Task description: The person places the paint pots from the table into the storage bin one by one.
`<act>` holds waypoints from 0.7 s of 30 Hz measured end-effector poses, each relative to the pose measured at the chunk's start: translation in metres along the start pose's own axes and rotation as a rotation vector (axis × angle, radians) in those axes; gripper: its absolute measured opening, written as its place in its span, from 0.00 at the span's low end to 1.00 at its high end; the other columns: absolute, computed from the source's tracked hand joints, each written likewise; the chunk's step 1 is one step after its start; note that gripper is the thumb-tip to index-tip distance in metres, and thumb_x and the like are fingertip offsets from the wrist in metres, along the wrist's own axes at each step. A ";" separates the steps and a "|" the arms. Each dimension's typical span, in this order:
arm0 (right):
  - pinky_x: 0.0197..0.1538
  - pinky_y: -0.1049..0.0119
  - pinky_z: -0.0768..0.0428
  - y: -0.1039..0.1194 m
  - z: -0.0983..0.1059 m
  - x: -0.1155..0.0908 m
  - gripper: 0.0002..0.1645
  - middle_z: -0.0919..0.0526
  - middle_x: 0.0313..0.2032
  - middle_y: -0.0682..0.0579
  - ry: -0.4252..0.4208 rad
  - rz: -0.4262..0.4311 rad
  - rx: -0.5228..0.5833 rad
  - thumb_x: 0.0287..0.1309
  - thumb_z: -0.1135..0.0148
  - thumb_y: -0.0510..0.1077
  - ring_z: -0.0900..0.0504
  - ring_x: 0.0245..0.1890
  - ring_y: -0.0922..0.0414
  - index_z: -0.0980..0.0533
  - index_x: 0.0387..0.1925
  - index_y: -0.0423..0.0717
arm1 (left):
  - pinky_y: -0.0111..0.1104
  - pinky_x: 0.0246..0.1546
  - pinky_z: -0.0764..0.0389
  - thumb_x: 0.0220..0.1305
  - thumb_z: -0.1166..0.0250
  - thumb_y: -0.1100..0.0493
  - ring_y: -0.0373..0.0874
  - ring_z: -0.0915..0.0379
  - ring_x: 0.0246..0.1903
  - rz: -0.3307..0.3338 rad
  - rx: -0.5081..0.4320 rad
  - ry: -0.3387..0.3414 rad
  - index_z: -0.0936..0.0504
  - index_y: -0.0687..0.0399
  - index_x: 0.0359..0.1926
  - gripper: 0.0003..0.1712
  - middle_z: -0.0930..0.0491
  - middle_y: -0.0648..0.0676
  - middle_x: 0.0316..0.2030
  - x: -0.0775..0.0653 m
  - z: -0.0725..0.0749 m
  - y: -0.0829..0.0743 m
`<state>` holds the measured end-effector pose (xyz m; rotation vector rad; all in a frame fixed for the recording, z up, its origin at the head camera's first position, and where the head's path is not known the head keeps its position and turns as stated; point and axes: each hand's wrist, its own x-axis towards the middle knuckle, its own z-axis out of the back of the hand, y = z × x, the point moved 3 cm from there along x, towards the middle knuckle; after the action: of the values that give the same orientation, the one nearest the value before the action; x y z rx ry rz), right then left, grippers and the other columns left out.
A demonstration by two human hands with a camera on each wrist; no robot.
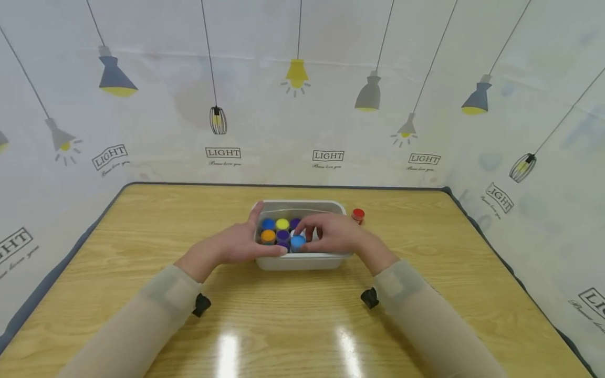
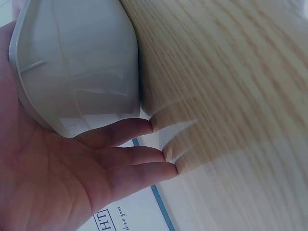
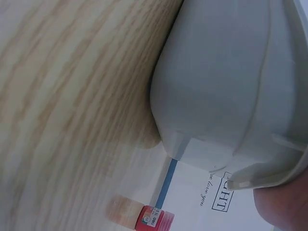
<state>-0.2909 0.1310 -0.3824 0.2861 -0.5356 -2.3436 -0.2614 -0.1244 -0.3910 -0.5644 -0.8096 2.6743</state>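
A white plastic bin (image 1: pixel 302 262) stands on the table with several small screw-lid paint jars inside. My left hand (image 1: pixel 235 242) braces its left end, thumb along the front rim and index finger up at the back corner. In the left wrist view the other fingers (image 2: pixel 130 175) stretch out straight beside the bin's wall. Reaching over the right part of the bin, my right hand (image 1: pixel 335 232) pinches a light-blue-lidded paint jar (image 1: pixel 297 242) between thumb and fingers. Close by are an orange-lidded jar (image 1: pixel 268 237), a yellow-lidded jar (image 1: pixel 282 224) and a blue-lidded jar (image 1: pixel 268 223).
Just outside the bin's right end stands a red paint jar (image 1: pixel 357 216), seen also in the right wrist view. The wooden table (image 1: pixel 283 315) reaches back to a lamp-printed sheet (image 1: pixel 264 79), which encloses its back and sides.
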 end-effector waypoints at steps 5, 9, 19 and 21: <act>0.44 0.62 0.17 0.001 0.000 0.001 0.16 0.14 0.41 0.67 0.034 -0.003 -0.045 0.73 0.28 0.57 0.18 0.37 0.62 0.16 0.59 0.69 | 0.62 0.77 0.30 0.59 0.33 0.15 0.68 0.25 0.72 -0.005 -0.021 -0.001 0.80 0.44 0.88 0.84 0.33 0.74 0.79 -0.002 0.000 0.000; 0.45 0.63 0.17 0.001 -0.001 0.002 0.16 0.13 0.41 0.68 0.055 -0.012 -0.074 0.74 0.29 0.58 0.17 0.38 0.63 0.16 0.59 0.70 | 0.62 0.77 0.30 0.59 0.33 0.15 0.68 0.26 0.73 -0.006 -0.029 -0.002 0.80 0.43 0.89 0.84 0.33 0.74 0.79 -0.002 0.000 0.000; 0.48 0.62 0.16 0.001 -0.002 0.003 0.15 0.13 0.43 0.67 0.083 -0.044 -0.067 0.74 0.28 0.56 0.17 0.40 0.63 0.16 0.59 0.71 | 0.62 0.77 0.30 0.60 0.33 0.15 0.68 0.25 0.72 -0.016 -0.023 0.001 0.80 0.45 0.88 0.83 0.31 0.74 0.78 -0.002 0.000 0.000; 0.48 0.62 0.16 0.001 -0.002 0.003 0.16 0.13 0.43 0.67 0.086 -0.049 -0.071 0.74 0.28 0.56 0.17 0.40 0.63 0.16 0.59 0.71 | 0.61 0.77 0.30 0.60 0.33 0.16 0.68 0.25 0.72 -0.016 -0.025 -0.002 0.80 0.44 0.88 0.83 0.32 0.74 0.78 -0.002 0.000 0.000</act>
<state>-0.2919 0.1276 -0.3841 0.3686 -0.4078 -2.3794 -0.2594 -0.1249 -0.3900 -0.5591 -0.8450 2.6544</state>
